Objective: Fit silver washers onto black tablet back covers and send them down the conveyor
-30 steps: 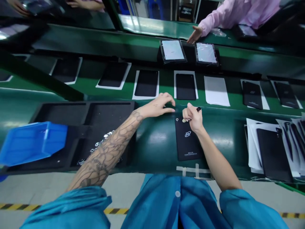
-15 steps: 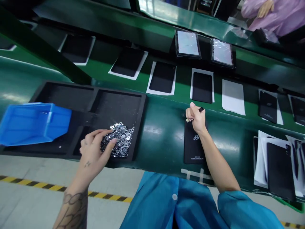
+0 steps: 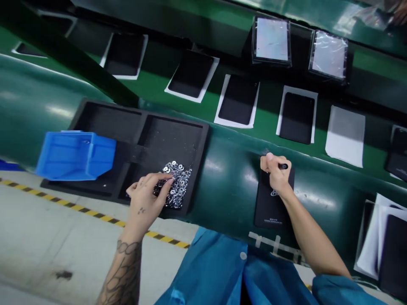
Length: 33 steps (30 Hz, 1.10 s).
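Observation:
In the head view, my left hand [image 3: 151,195] is over the pile of small shiny metal ring-shaped pieces [image 3: 179,184] in the black tray [image 3: 200,148]. Its thumb and index fingertip meet in a pinch; what lies between them is too small to make out. My right hand [image 3: 276,171] is closed in a fist around a black pen-like tool [image 3: 282,166], whose end sticks out of the grip. That fist is over the upper end of a black tablet back cover [image 3: 269,209] with pale lettering, lying on the green bench. The tool's lower end is hidden.
A blue bin [image 3: 74,156] rests on the tray's left part. Black covers on white sheets [image 3: 238,101] line the green strip behind, with one bare white sheet [image 3: 345,135]. Two plastic-wrapped screens [image 3: 271,40] stand farther back. Stacked covers and sheets [image 3: 392,245] sit at right.
My left thumb and index finger have closed together from a wider gap over the metal pieces. My right fist stays around the tool at the cover's upper end. The camera view has shifted.

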Tool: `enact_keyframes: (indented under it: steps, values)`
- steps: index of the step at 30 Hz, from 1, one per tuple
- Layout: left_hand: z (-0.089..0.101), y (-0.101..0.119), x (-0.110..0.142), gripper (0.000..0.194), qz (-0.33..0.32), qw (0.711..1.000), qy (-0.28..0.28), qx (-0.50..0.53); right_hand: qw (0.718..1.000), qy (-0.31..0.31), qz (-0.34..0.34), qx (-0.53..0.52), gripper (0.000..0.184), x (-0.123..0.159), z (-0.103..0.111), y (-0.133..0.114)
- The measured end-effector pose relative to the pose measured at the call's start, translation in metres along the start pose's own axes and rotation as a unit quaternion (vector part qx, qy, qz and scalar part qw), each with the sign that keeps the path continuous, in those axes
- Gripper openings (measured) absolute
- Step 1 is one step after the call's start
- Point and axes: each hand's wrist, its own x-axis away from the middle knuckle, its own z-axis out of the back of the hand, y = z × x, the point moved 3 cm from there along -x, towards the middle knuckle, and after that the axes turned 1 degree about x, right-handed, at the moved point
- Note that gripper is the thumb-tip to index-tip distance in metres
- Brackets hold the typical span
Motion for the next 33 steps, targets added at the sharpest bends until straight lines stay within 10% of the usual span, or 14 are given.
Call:
enact_keyframes:
  steps: [9, 33]
  values:
    - [0.004, 0.0, 0.001, 0.024, 0.006, 1.0, 0.018, 0.001, 0.997, -0.072, 0.0, 0.013, 0.067, -0.003, 0.006, -0.001]
    - [0.0, -0.005, 0.003, 0.031, 0.075, 0.99, 0.033, 0.115, 0.999, 0.049, 0.018, -0.008, 0.07, 0.004, -0.002, 0.0]
